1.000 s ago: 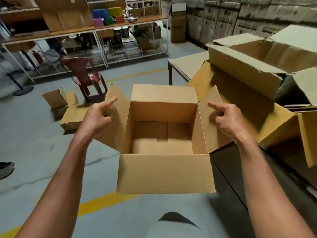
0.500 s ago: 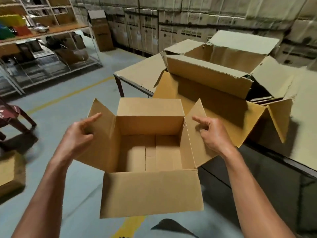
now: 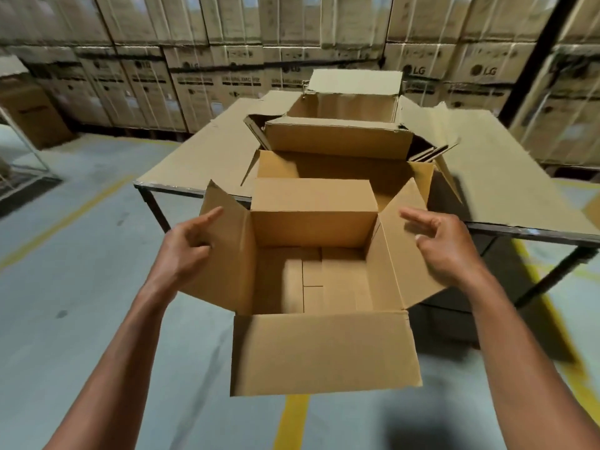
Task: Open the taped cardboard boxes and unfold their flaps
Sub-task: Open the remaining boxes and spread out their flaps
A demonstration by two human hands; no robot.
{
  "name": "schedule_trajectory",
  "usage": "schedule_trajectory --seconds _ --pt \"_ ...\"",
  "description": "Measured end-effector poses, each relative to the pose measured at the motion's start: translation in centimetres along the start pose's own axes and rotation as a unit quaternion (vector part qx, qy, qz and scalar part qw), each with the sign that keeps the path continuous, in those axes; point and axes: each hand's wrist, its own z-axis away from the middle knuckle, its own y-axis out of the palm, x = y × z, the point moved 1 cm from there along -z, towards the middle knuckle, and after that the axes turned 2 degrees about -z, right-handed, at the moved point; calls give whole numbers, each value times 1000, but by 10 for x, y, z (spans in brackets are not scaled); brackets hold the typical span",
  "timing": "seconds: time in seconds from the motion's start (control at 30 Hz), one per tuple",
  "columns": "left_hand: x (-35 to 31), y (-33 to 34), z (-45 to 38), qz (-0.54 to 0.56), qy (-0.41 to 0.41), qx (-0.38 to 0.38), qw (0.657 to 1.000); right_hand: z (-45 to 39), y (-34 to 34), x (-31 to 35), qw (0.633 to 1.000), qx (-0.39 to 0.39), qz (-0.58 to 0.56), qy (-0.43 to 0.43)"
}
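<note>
An open brown cardboard box (image 3: pixel 324 352) hangs in the air in front of me with all its top flaps folded outward and nothing inside. My left hand (image 3: pixel 186 251) grips the outer edge of the left side flap, index finger lying straight along it. On the opposite side flap, my right hand (image 3: pixel 444 245) holds on with its fingers stretched over the cardboard. The box's far flap stands just at the near edge of a table (image 3: pixel 201 157).
A larger open cardboard box (image 3: pixel 337 141) with spread flaps lies on the cardboard-covered table, another open box behind it. Printed cartons (image 3: pixel 227 60) are stacked as a wall at the back. Grey floor with yellow lines (image 3: pixel 292 420) lies below and to the left.
The view has swung right, from shelves and a chair to the table. The open box has travelled with both hands toward the table's near edge. Both holds look unchanged.
</note>
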Motion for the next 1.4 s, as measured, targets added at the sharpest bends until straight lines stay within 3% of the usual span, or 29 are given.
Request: schedule_trajectory --seconds 0.33,0.53,0.63,0.97,1.4 --pt "-51 -34 -43 31 112 39 992 11 -59 59 995 -95 -5 -36" --pt "-117 -71 -85 57 168 -3 984 -17 -119 104 987 -138 -56 -63" --pt "-146 -79 -113 78 193 21 978 -37 -146 128 982 -151 -86 -70" --pt "-220 -60 -229 87 214 9 973 -142 -184 183 978 -187 -12 -94" --pt "-261 -37 -378 112 212 -33 970 -324 -182 175 972 -213 -36 -92"
